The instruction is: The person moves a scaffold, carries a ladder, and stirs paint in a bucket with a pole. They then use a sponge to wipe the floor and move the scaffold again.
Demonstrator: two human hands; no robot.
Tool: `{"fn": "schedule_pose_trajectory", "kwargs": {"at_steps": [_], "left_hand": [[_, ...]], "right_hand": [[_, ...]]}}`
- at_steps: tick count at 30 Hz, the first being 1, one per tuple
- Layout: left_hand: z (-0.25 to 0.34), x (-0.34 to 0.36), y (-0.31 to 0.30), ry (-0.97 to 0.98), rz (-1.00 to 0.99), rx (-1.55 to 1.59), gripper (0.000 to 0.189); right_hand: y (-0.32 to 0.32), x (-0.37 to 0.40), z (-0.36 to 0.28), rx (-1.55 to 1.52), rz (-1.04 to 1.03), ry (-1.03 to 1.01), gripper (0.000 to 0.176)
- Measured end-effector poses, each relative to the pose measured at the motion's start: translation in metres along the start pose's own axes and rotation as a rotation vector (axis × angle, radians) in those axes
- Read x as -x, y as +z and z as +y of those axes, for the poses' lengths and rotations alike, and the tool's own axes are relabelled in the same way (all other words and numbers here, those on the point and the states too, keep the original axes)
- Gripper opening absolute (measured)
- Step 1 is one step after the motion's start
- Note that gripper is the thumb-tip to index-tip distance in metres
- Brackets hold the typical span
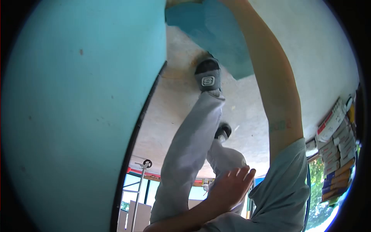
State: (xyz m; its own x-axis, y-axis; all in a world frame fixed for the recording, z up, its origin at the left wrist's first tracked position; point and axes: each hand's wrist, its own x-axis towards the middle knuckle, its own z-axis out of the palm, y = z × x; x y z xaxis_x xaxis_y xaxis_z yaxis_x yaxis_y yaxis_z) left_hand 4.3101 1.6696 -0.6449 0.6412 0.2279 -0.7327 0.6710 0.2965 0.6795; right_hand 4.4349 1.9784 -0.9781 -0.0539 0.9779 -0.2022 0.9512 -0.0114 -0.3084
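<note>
My left hand (234, 188) hangs in front of grey trousers (185, 143) near the bottom of the view, fingers stretched out and slightly apart, with nothing in it. My right arm (270, 69), in a grey-green short sleeve (284, 181), reaches up past the top edge, where the hand is cut off. Beside that forearm lies a blue-teal patch (216, 36) with an irregular edge, over the pale floor (251, 104). Two dark slip-on shoes, the nearer a grey one (208, 79) with a white S mark, stand on this floor.
A large teal surface (77, 104) with a black edge (135, 147) fills the left side. Stacked bags and packages (336, 143) stand at the right by a window. A metal frame with a caster wheel (147, 164) shows low behind the legs.
</note>
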Motion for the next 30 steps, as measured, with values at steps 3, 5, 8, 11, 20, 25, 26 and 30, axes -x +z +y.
{"fn": "schedule_pose_trajectory", "kwargs": {"at_steps": [3,5,8,11,20,25,26,30], "left_hand": [[0.005,-0.002,0.013,0.016,0.033,0.097,0.037],[-0.001,0.004,0.031,0.052,0.043,0.181,0.036],[-0.020,0.007,0.044,-0.059,0.009,0.443,0.029],[-0.044,0.014,0.067,-0.139,0.023,0.484,0.025],[-0.062,0.016,0.089,-0.157,0.063,0.247,0.020],[-0.050,0.007,0.085,-0.139,0.027,0.339,0.019],[-0.047,0.004,0.082,-0.150,0.040,0.335,0.019],[-0.050,0.000,0.076,-0.152,0.054,0.463,0.020]], "right_hand": [[-0.035,0.111,0.024,-0.649,0.100,0.213,0.069],[-0.021,0.193,0.045,-0.591,0.194,0.353,0.043],[0.002,0.309,0.044,-0.713,0.224,0.365,0.044],[0.021,0.360,0.013,-0.791,0.132,0.359,0.042],[0.102,0.361,-0.071,-0.909,0.235,0.453,0.032],[0.107,0.407,-0.036,-0.652,-0.117,0.417,0.031],[0.108,0.427,-0.023,-0.507,-0.322,0.409,0.032],[0.085,0.426,-0.017,-0.533,-0.270,0.511,0.035]]}}
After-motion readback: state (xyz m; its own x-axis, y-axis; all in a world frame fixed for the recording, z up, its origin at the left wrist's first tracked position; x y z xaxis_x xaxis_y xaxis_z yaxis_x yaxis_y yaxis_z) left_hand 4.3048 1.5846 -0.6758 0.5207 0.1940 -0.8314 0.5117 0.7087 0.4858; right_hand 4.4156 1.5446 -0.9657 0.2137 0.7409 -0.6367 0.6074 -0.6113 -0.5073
